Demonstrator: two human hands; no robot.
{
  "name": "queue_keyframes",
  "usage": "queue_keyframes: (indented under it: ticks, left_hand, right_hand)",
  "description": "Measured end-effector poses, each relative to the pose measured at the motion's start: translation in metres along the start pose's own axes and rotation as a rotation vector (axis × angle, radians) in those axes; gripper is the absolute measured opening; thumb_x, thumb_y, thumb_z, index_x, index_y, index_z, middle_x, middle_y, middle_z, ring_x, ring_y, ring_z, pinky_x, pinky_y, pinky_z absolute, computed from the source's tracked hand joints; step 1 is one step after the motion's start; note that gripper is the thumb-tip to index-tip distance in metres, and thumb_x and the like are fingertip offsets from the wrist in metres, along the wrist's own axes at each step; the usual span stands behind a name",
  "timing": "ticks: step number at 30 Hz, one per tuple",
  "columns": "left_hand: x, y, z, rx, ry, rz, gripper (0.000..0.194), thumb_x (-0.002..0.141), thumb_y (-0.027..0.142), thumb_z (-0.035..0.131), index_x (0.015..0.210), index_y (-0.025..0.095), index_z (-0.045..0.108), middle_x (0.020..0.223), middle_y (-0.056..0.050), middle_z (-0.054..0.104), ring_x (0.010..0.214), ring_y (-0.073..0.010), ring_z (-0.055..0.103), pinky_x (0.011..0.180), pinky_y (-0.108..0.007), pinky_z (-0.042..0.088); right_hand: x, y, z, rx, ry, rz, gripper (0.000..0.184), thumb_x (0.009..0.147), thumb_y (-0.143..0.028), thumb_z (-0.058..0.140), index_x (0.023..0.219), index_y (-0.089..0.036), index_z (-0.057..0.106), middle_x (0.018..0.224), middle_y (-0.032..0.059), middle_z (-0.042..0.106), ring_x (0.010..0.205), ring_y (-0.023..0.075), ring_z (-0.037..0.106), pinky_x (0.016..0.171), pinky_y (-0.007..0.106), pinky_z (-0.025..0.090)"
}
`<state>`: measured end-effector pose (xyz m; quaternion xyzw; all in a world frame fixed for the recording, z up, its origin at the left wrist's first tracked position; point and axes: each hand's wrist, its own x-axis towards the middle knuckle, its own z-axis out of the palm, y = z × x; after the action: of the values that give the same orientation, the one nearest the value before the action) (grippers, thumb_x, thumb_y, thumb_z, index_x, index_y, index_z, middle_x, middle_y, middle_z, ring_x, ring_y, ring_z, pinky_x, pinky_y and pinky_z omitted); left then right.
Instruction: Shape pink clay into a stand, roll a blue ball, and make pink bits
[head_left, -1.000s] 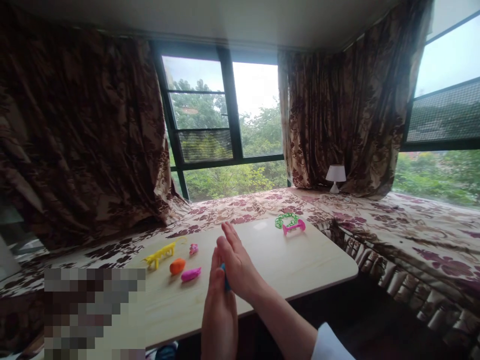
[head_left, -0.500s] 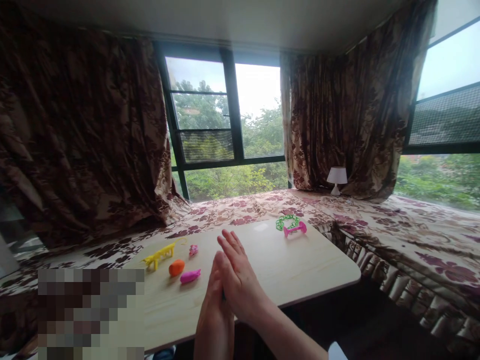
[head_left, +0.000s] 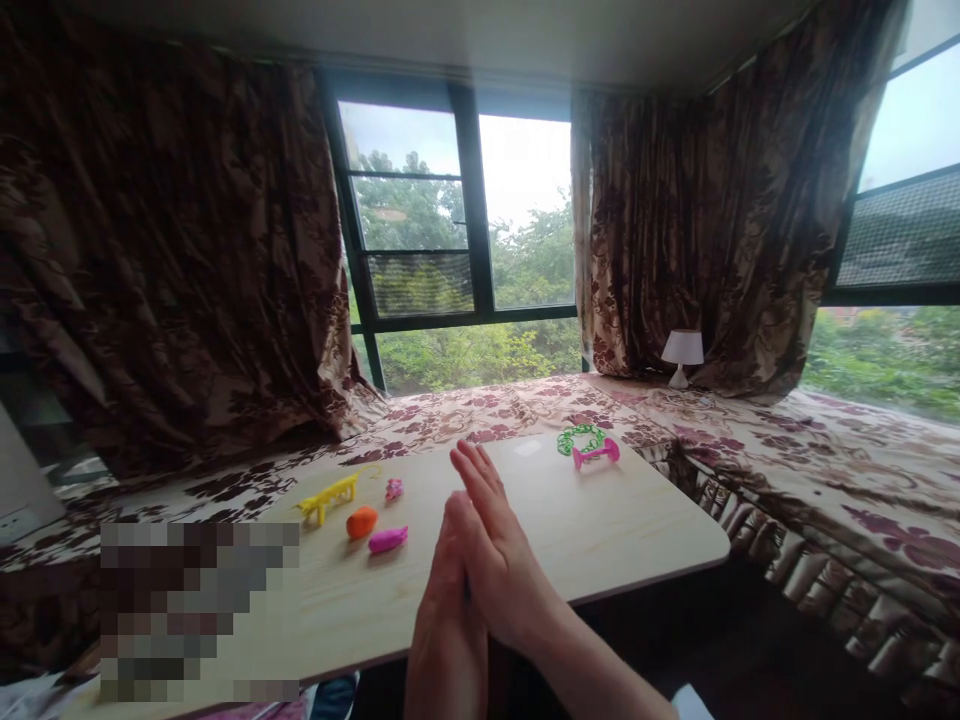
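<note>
My left hand (head_left: 448, 610) and my right hand (head_left: 506, 565) are pressed palm to palm above the near edge of the table (head_left: 637, 535). Their fingers are stretched out and held close, with the right fingertips reaching farther forward than the left. A small dark gap shows between the palms, and whatever lies inside is hidden. To the left on the table are a yellow four-legged animal figure (head_left: 330, 496), an orange lump (head_left: 361, 522), a magenta piece with a pinched end (head_left: 388, 540) and a small pink figure (head_left: 394, 488).
Toward the far right corner of the table lie a green chain-like ring (head_left: 576, 440) and a pink dumbbell-shaped piece (head_left: 597, 454). Behind is a floral-covered ledge (head_left: 495, 410) with a white lamp (head_left: 682, 350). Patterned curtains (head_left: 660, 220) hang beside the windows. A blurred patch covers the left.
My right hand has slid slightly forward along the left, its fingertips now farther ahead. The palms stay together. The whole view has shifted a little; the things on the table have not moved.
</note>
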<state>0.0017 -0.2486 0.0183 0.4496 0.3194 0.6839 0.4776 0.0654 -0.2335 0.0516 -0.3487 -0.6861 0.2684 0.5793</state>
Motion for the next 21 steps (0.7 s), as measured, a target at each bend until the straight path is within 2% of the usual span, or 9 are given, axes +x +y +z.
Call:
queue_keyframes:
  ticks: [2, 5, 8, 10, 11, 14, 17, 19, 21]
  left_hand:
    - [-0.005, 0.001, 0.005, -0.062, 0.017, -0.048, 0.047, 0.082, 0.044, 0.043, 0.128, 0.033, 0.040, 0.137, 0.005, 0.040, 0.129, -0.0207, 0.027, 0.105, -0.037, 0.030]
    - [0.000, 0.019, 0.003, -0.115, 0.088, -0.110, 0.046, 0.080, 0.046, 0.046, 0.125, 0.034, 0.045, 0.140, 0.008, 0.033, 0.131, -0.0211, 0.021, 0.108, -0.036, 0.023]
    - [0.008, 0.033, -0.007, -0.160, 0.109, -0.101, 0.044, 0.082, 0.042, 0.044, 0.125, 0.032, 0.045, 0.140, 0.007, 0.034, 0.133, -0.0185, 0.017, 0.110, -0.034, 0.017]
    - [0.009, 0.031, -0.011, -0.189, 0.104, -0.089, 0.044, 0.083, 0.040, 0.044, 0.126, 0.030, 0.045, 0.139, 0.005, 0.036, 0.133, -0.0178, 0.016, 0.110, -0.032, 0.017]
    - [0.008, 0.027, -0.011, -0.207, 0.099, -0.096, 0.044, 0.083, 0.040, 0.044, 0.126, 0.029, 0.045, 0.139, 0.004, 0.037, 0.133, -0.0184, 0.016, 0.110, -0.032, 0.017]
    - [-0.002, 0.013, -0.003, -0.305, 0.060, -0.160, 0.045, 0.082, 0.043, 0.045, 0.125, 0.031, 0.046, 0.136, 0.004, 0.042, 0.132, -0.0214, 0.020, 0.109, -0.035, 0.022]
    - [-0.009, 0.013, 0.008, -0.353, 0.021, -0.200, 0.043, 0.084, 0.040, 0.044, 0.125, 0.031, 0.045, 0.135, 0.002, 0.043, 0.130, -0.0213, 0.025, 0.108, -0.035, 0.024]
    - [-0.007, 0.021, 0.010, -0.370, 0.042, -0.180, 0.041, 0.084, 0.038, 0.044, 0.124, 0.030, 0.046, 0.136, 0.002, 0.042, 0.130, -0.0201, 0.026, 0.108, -0.034, 0.023]
    - [-0.003, 0.029, 0.005, -0.364, 0.075, -0.140, 0.039, 0.085, 0.038, 0.043, 0.123, 0.029, 0.048, 0.138, 0.003, 0.039, 0.131, -0.0188, 0.024, 0.109, -0.033, 0.018]
  right_hand:
    - [0.006, 0.007, -0.003, 0.079, -0.029, 0.068, 0.045, 0.092, -0.040, 0.029, 0.134, -0.025, 0.033, 0.144, -0.0039, 0.022, 0.133, 0.0161, 0.013, 0.110, 0.040, 0.015]
    - [-0.017, 0.020, 0.004, 0.136, -0.065, 0.081, 0.044, 0.094, -0.037, 0.021, 0.137, -0.028, 0.026, 0.144, -0.0051, 0.021, 0.132, 0.0147, 0.017, 0.109, 0.039, 0.018]
    - [-0.047, 0.022, 0.016, 0.057, -0.071, -0.180, 0.046, 0.093, -0.035, 0.026, 0.138, -0.032, 0.021, 0.146, -0.0064, 0.015, 0.133, 0.0170, 0.014, 0.108, 0.039, 0.021]
    - [-0.052, 0.014, 0.019, 0.000, -0.084, -0.339, 0.048, 0.092, -0.033, 0.030, 0.139, -0.029, 0.022, 0.146, -0.0043, 0.013, 0.133, 0.0193, 0.011, 0.108, 0.039, 0.021]
    - [-0.048, 0.007, 0.018, -0.026, -0.077, -0.364, 0.049, 0.091, -0.033, 0.032, 0.138, -0.027, 0.023, 0.146, -0.0026, 0.013, 0.134, 0.0206, 0.010, 0.108, 0.040, 0.020]
    - [-0.019, -0.010, 0.008, -0.102, 0.005, -0.276, 0.052, 0.087, -0.035, 0.042, 0.136, -0.023, 0.030, 0.144, 0.0007, 0.023, 0.134, 0.0238, 0.007, 0.109, 0.046, 0.015]
    - [0.001, -0.009, -0.003, -0.081, 0.013, -0.132, 0.050, 0.088, -0.037, 0.042, 0.136, -0.024, 0.030, 0.146, -0.0003, 0.018, 0.134, 0.0202, 0.010, 0.109, 0.042, 0.018]
    - [-0.004, 0.001, -0.003, -0.071, -0.053, -0.093, 0.046, 0.092, -0.033, 0.033, 0.137, -0.025, 0.026, 0.146, -0.0017, 0.016, 0.134, 0.0171, 0.011, 0.109, 0.040, 0.018]
    - [-0.023, 0.010, 0.003, -0.079, -0.106, -0.127, 0.046, 0.094, -0.027, 0.026, 0.139, -0.027, 0.017, 0.147, -0.0031, 0.012, 0.134, 0.0157, 0.010, 0.109, 0.038, 0.017]
